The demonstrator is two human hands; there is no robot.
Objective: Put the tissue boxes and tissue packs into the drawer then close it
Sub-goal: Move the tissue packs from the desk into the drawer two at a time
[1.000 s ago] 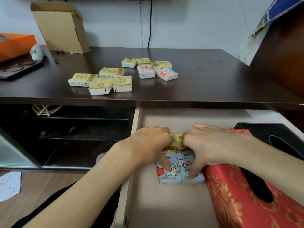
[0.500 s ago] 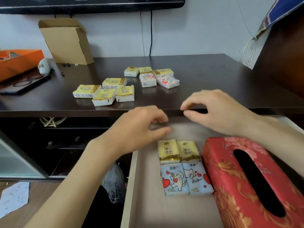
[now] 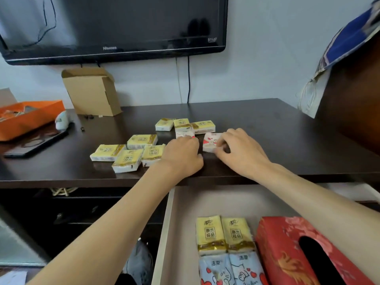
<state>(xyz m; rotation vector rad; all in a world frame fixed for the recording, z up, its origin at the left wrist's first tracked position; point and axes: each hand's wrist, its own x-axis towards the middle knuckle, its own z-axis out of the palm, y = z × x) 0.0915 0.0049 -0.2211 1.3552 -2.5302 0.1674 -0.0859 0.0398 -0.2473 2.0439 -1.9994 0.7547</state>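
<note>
The drawer (image 3: 183, 210) stands open below the dark tabletop (image 3: 287, 140). Inside it lie two yellow tissue packs (image 3: 223, 233), two white cartoon packs (image 3: 230, 268) and a red tissue box (image 3: 283, 247). On the tabletop, my left hand (image 3: 183, 155) curls over a white cartoon pack (image 3: 184, 134), mostly hiding it. My right hand (image 3: 240, 151) grips the right edge of another white pack with red hearts (image 3: 209, 141). Both packs still rest on the table. Several yellow packs (image 3: 127, 154) lie to the left, and three more yellow packs (image 3: 183, 124) sit just behind my hands.
A television (image 3: 113, 27) hangs on the wall, with cables dropping behind the table. A cardboard box (image 3: 92, 91), an orange box (image 3: 26, 116) and a dark tablet (image 3: 35, 142) occupy the left rear. A tall dark cabinet (image 3: 353, 95) borders the right.
Both hands left the packs in the drawer, rose over the table edge and reached forward onto the two white cartoon packs. The view tilted upward.
</note>
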